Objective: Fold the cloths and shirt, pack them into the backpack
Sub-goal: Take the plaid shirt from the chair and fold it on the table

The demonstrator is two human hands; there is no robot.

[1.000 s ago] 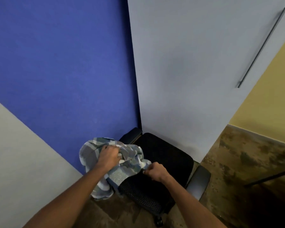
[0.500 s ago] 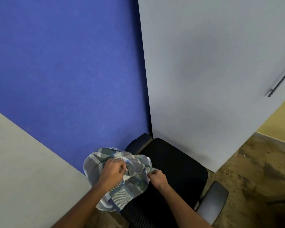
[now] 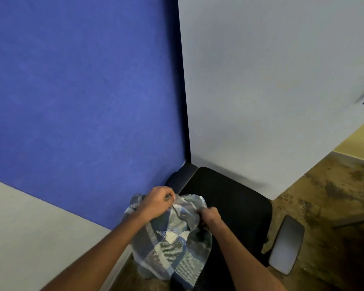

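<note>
A grey, blue and white plaid shirt [image 3: 168,246] hangs bunched in front of me, above the left edge of a black office chair. My left hand [image 3: 156,203] grips the shirt's upper edge near the collar. My right hand [image 3: 209,217] pinches the fabric a little to the right, by a button. The shirt's lower part drapes down toward the floor. No backpack or other cloths are in view.
The black chair [image 3: 235,208] has a mesh seat and grey armrests [image 3: 286,246]. A blue partition [image 3: 82,91] stands behind a pale desk top [image 3: 29,234] at the left. A white cabinet door [image 3: 271,91] with a dark handle rises at the right. Mottled brown floor [image 3: 334,196] lies right.
My view has swung left and down. Both hands have drawn the shirt closer together and higher, and it now hangs lower and longer in front of the chair.
</note>
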